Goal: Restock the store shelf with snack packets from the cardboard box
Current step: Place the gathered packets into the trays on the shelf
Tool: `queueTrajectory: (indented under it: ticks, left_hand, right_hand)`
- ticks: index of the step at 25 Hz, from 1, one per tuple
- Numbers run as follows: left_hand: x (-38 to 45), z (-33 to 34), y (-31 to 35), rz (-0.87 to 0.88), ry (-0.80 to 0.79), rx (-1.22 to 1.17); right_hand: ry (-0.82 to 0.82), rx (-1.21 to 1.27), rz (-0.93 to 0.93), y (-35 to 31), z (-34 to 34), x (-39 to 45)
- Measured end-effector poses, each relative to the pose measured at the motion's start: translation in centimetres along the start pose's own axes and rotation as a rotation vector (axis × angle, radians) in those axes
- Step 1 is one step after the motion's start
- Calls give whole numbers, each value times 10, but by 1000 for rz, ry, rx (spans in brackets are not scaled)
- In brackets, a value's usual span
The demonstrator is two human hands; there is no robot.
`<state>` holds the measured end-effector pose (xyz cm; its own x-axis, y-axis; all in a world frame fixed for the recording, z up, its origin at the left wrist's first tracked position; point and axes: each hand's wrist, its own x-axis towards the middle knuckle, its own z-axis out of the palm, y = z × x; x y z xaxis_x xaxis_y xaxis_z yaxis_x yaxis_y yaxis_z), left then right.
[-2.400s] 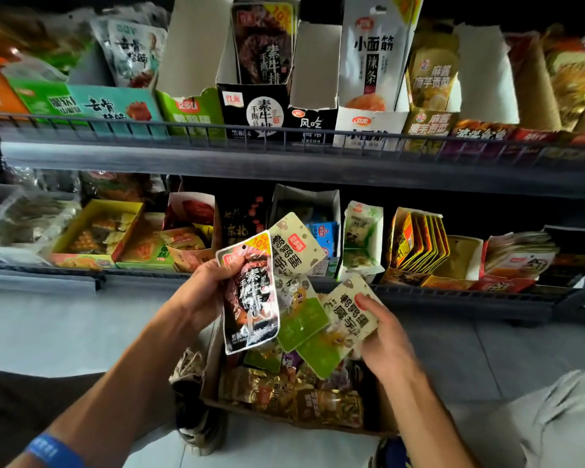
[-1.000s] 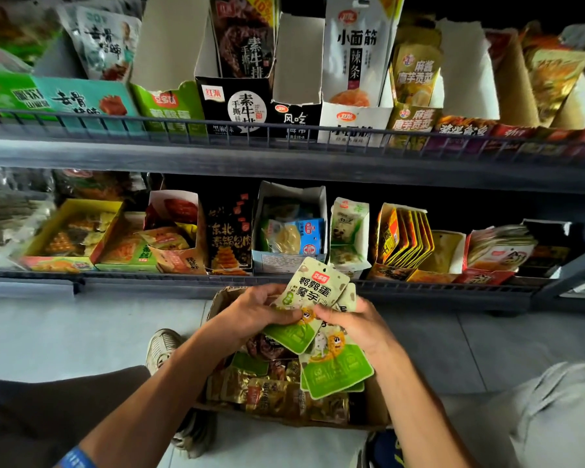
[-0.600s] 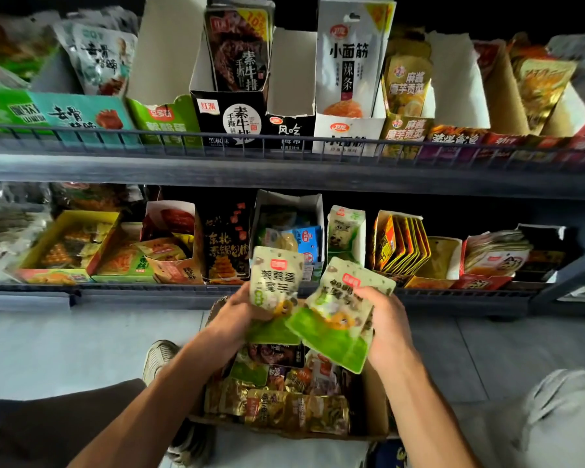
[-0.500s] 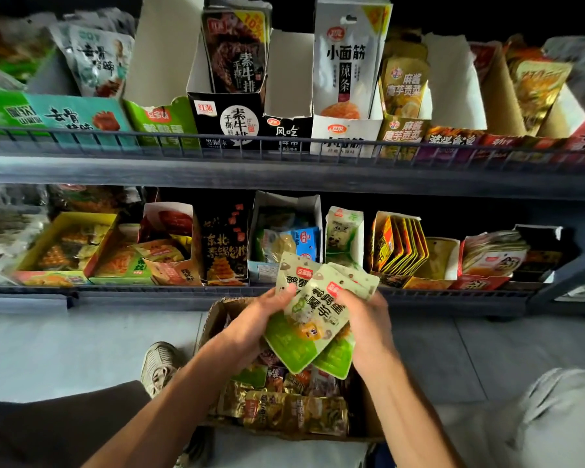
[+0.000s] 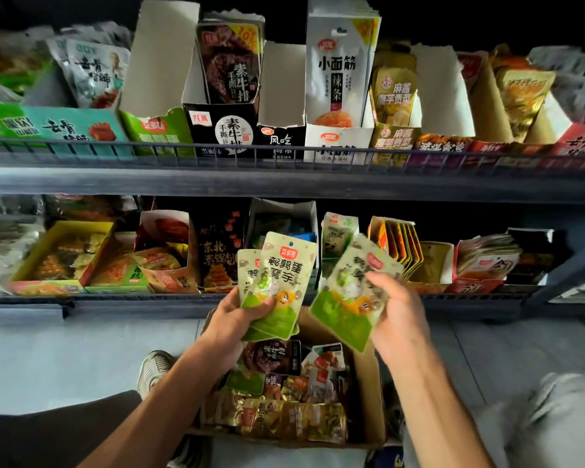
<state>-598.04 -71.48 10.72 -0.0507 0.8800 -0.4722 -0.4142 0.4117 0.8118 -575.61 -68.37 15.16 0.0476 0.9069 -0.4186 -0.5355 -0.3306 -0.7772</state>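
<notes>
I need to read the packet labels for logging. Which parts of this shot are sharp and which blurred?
Head view: left hand's packets read sharply; right hand and its packet are motion-smeared; upper shelf bows from wide-angle distortion; corners fall dark.

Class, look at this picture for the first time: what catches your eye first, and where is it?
Centre frame, the left hand and right hand each hold green packets above an open box of mixed snacks on the floor. Behind them, two shelves carry packed display cartons.
</notes>
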Motion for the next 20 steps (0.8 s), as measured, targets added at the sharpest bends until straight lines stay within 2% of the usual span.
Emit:
queueTrajectory:
  ticks: [3, 6, 8, 10, 12, 14, 16, 18, 20]
  left_hand:
    - [-11, 13, 11, -9, -238, 83]
    - [-20, 21, 26, -80, -322, 133]
    - [-29, 31, 37, -49, -286, 262]
    - [-35, 39, 53, 115, -182, 286]
    - [-42, 41, 81, 307, -49, 197]
    - [-49, 37, 112, 451, 21, 162]
    - [-59, 28, 146, 531, 3, 265]
    - [-63, 16, 180, 543, -58, 404]
    - [-65, 3, 211, 539, -104, 406]
  right_hand:
    - [-48, -201, -200, 20, 18, -12]
    - [-28, -273, -256, 35, 29, -16]
    - [-29, -287, -180, 41, 47, -19]
    - [-93, -224, -141, 36, 74, -25]
    - [-232, -83, -72, 20, 99, -25]
    - [-442, 7, -6, -7, 127, -31]
    - [-587, -73, -16, -29, 156, -34]
    - [-664, -217, -105, -42, 186, -37]
    - [-732, -328, -153, -57, 213, -36]
